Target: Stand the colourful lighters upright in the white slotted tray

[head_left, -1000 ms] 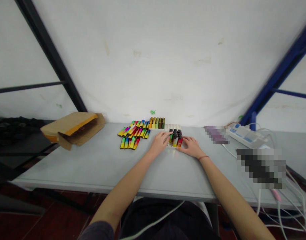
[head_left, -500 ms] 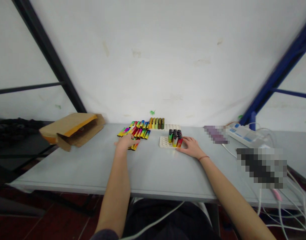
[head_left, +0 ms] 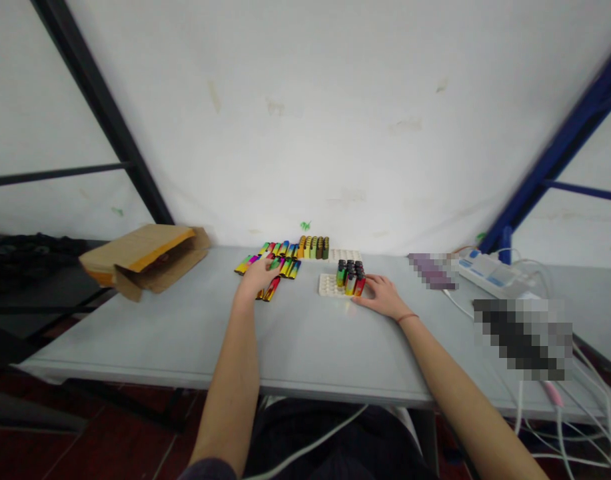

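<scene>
My left hand [head_left: 258, 279] is over a group of shiny multicoloured lighters [head_left: 288, 268] lying flat in rows on the table. Its fingers are mostly hidden behind the back of the hand, so whether it grips a lighter cannot be made out. In front of it lies a red and yellow lighter [head_left: 272, 291]. My right hand [head_left: 383, 297] holds the right end of a white tray [head_left: 329, 287], thumb along its front edge and fingers at its side. Several dark-topped lighters [head_left: 350, 278] stand upright in the tray's right part; bare sockets show at its left.
Behind the lying lighters, a block of upright lighters [head_left: 313, 247] stands near the wall, beside another white tray [head_left: 346, 255]. An open cardboard box [head_left: 145, 257] lies at the left. On the right are a power strip [head_left: 492, 272], cables and two pixelated objects.
My left hand has moved away from me and slightly right, further over the lying lighters, uncovering the nearest one. My right hand stays at the tray.
</scene>
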Demonstrator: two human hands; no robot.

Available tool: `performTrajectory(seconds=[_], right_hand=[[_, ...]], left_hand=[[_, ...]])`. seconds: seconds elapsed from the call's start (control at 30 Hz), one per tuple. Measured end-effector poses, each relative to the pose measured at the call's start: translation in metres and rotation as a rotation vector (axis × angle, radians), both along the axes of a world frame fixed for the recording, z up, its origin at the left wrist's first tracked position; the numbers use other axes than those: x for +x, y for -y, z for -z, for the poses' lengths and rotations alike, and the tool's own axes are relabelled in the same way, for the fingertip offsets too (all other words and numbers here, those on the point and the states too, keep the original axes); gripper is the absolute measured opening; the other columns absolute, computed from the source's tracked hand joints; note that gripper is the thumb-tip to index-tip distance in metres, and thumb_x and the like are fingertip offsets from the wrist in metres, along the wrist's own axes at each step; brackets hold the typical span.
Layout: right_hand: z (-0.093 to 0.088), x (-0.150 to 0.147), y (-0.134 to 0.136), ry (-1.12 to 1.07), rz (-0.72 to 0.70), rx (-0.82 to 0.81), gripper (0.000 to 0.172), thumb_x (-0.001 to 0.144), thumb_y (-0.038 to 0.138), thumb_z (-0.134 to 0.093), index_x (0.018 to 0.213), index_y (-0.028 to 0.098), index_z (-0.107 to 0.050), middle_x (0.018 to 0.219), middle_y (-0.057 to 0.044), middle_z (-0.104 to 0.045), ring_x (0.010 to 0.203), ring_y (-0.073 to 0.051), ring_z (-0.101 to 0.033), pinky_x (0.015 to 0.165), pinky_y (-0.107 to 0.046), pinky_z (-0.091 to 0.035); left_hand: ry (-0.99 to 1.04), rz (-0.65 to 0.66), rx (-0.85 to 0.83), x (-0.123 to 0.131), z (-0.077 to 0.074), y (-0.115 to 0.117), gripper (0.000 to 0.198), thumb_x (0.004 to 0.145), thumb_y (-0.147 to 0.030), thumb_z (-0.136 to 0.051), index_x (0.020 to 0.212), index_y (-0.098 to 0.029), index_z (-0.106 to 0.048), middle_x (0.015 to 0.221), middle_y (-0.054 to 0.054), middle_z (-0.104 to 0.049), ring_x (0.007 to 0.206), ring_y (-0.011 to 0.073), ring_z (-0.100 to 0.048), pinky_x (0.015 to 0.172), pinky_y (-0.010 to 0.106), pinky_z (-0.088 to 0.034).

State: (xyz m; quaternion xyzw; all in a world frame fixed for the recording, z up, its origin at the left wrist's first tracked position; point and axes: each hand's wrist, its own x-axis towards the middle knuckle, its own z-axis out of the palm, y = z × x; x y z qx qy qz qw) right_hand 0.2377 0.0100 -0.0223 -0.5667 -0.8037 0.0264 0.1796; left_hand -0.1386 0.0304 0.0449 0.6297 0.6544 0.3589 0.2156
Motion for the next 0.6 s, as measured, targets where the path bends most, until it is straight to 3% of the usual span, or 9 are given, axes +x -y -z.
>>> performTrajectory(seconds=[0.13,0.33,0.47,0.6], right_hand=[[-0.002,0.000,0.001,-0.004,-0.009,-0.003,0.066,0.086,0.066,-0.066,0.133,0.020,-0.066,0.144,-0.014,-0.061,0.131,-0.036,-0.053,0.109,-0.050,-0.041],[-0.003,0.000,0.001,-0.002,-0.011,-0.005,0.066,0.086,0.067,-0.065,0.133,0.020,-0.066,0.144,-0.015,-0.061,0.132,-0.036,-0.053,0.108,-0.050,-0.043],[-0.002,0.000,0.002,0.006,0.001,-0.001,0.065,0.086,0.066,-0.066,0.131,0.020,-0.067,0.144,-0.015,-0.061,0.132,-0.036,-0.053,0.108,-0.049,-0.043],[-0.002,0.000,0.001,0.004,0.001,0.004,0.065,0.086,0.067,-0.066,0.132,0.021,-0.067,0.145,-0.014,-0.061,0.132,-0.036,-0.053,0.108,-0.049,-0.043]], left_hand=[[0.243,0.117,-0.021,0.031,-0.003,0.002,0.013,0.080,-0.028,-0.058,0.069,-0.020,-0.056,0.059,-0.002,-0.053,0.059,0.0151,-0.052,0.054,0.023,-0.040],[0.585,0.198,-0.078,0.066,0.004,0.002,0.019,0.088,-0.037,-0.059,0.085,-0.018,-0.060,0.063,-0.004,-0.050,0.053,0.0099,-0.047,0.049,0.019,-0.036],[0.827,0.174,-0.156,0.086,0.006,0.003,0.018,0.091,-0.034,-0.052,0.091,-0.017,-0.058,0.068,-0.002,-0.056,0.046,0.0080,-0.045,0.045,0.019,-0.034],[1.003,0.150,-0.271,0.104,0.007,0.005,0.024,0.094,-0.032,-0.038,0.082,-0.019,-0.053,0.054,-0.006,-0.043,0.038,0.0079,-0.034,0.040,0.020,-0.028]])
